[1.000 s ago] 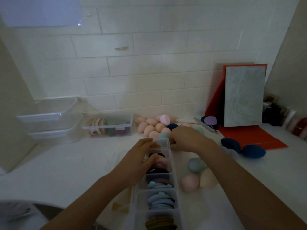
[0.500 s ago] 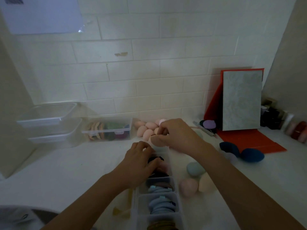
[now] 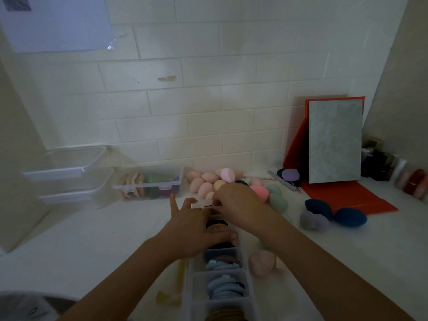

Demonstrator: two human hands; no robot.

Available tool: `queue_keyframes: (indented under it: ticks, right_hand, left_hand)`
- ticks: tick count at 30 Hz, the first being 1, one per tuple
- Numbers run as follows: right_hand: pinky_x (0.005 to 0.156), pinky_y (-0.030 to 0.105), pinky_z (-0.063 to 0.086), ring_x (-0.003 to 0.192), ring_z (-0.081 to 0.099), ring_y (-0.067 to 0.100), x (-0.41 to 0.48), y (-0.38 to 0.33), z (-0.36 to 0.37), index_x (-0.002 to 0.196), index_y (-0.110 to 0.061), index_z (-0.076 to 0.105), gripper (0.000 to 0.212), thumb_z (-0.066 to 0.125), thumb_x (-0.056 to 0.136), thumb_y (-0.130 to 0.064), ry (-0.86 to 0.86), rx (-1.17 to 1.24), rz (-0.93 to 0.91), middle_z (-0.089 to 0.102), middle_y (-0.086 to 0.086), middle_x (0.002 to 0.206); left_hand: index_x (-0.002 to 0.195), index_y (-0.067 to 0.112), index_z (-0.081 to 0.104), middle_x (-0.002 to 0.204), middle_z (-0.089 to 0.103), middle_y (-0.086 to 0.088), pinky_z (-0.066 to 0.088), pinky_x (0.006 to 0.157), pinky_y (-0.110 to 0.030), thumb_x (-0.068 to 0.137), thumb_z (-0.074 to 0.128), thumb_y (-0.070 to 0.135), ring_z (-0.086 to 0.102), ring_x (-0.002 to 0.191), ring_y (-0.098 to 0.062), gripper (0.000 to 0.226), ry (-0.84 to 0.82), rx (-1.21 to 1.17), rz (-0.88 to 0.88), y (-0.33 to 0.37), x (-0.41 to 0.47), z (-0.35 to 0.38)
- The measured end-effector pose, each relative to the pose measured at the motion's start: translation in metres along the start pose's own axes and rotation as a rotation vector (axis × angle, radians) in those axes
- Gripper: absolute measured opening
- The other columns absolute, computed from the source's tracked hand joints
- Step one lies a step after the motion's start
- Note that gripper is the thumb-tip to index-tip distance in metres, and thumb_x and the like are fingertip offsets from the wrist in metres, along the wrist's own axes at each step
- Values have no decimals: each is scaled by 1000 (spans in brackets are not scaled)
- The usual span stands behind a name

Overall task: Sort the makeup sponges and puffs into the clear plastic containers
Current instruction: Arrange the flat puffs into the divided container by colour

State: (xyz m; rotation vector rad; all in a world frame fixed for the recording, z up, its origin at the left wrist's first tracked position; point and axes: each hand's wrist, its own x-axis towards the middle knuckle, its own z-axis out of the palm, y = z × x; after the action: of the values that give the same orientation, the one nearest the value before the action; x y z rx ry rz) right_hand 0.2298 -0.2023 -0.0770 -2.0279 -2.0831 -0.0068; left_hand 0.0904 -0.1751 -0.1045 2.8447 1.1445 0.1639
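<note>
Landmark = long clear divided box [image 3: 246, 274], running from the bottom edge of the view up the middle of the white counter [image 3: 104, 239].

- Left hand [image 3: 192, 228]: flat over the box's far half, fingers straight and spread, index finger [image 3: 173, 201] pointing away off the box's left side, thumb [image 3: 228, 235] lying across a compartment. Grips nothing.
- Right hand [image 3: 238, 205]: over the box's far end, knuckles up, fingers curled down into the end compartment. Fingertips hidden, so I can't tell if it has hold of anything.
- In the box: dark puffs [image 3: 217, 224] under the left hand, blue puffs [image 3: 223, 288] in the nearer compartments, brown ones [image 3: 228, 315] at the near end, cut off by the frame.
- Just beyond the box's far end: heap of peach sponges [image 3: 203, 181] with a light pink sponge [image 3: 228, 174] on top.
- Beyond and right of the far end: bright pink sponge [image 3: 260, 191] touching green sponges [image 3: 276, 200].
- Just right of the box, mid-length: pale pink sponge [image 3: 261, 262], blurred.
- Well right of the box: two navy sponges [image 3: 349, 216] and a grey one [image 3: 312, 221], bunched together.
- Beyond and left of the box: small lidded case [image 3: 148, 184] holding upright puffs; further left, two stacked tubs [image 3: 69, 177].
- Far right of the box, against the tiled wall: red folder [image 3: 347, 195] with a grey board [image 3: 334, 140] leaning on it, and a purple puff [image 3: 290, 174] at the board's foot.
</note>
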Motion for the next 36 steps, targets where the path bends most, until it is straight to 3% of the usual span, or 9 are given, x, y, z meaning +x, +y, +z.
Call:
queue_keyframes:
  ticks: [2,7,13,19,22,25,29,32,36]
  right_hand:
    - [75,39,50,81,48,22,3,2,8,103,-11,63,19,48,92,-15,22,-39,18,60,7,99]
    - [83,31,41,113,43,23,11,8,8,112,-12,65,25,47,96,-16,30,-163,-100,52,6,116]
    - [77,32,37,94,30,17,9,23,5,94,-16,71,30,43,96,-28,-118,-23,-114,44,2,98]
    - [77,37,37,100,32,23,11,24,4,123,-26,60,34,43,95,-18,-269,-132,-209,30,3,107]
    - [79,34,42,94,41,17,11,22,1,111,-14,68,30,45,92,-9,-235,19,-217,39,0,100]
    - [69,18,40,80,51,8,14,38,-14,89,-13,74,30,47,85,-1,-99,225,-96,50,-12,83]
    - [94,26,42,109,57,23,38,100,-29,104,-8,70,30,48,87,2,74,132,206,62,7,115]
    - [104,28,36,126,47,24,54,144,-25,127,-6,57,36,46,92,-3,-36,42,371,51,11,137]
    - [107,33,34,130,42,31,66,168,-15,136,1,44,42,36,101,-22,-224,-128,449,42,18,143]
  left_hand:
    - [126,48,44,137,46,23,-21,104,-60,65,18,88,17,139,-17,78,4,-47,-4,-2,1,2]
    - [126,42,44,127,54,18,-9,108,-60,76,30,80,24,135,-21,64,24,-78,-22,-3,2,4]
    - [96,32,45,101,51,12,2,112,-49,64,21,81,40,115,-11,63,99,-185,-121,-4,4,6]
    - [116,36,51,115,51,11,6,114,-49,65,8,76,37,121,-9,77,132,-114,-66,-6,2,7]
    - [116,38,56,116,49,7,20,110,-45,68,7,75,34,120,-13,77,180,-60,-32,-8,3,7]
    - [96,33,64,103,55,9,26,107,-45,71,6,74,38,107,-10,75,142,-62,0,-10,6,9]
    - [102,36,57,93,47,13,30,104,-43,84,24,66,34,92,-5,48,78,-151,-26,-13,14,14]
    - [96,35,56,89,47,11,35,98,-40,86,27,57,37,90,-8,38,78,-181,-34,-17,23,17]
    - [82,35,46,83,47,9,39,90,-36,85,27,52,41,85,-11,26,82,-210,-39,-21,36,20]
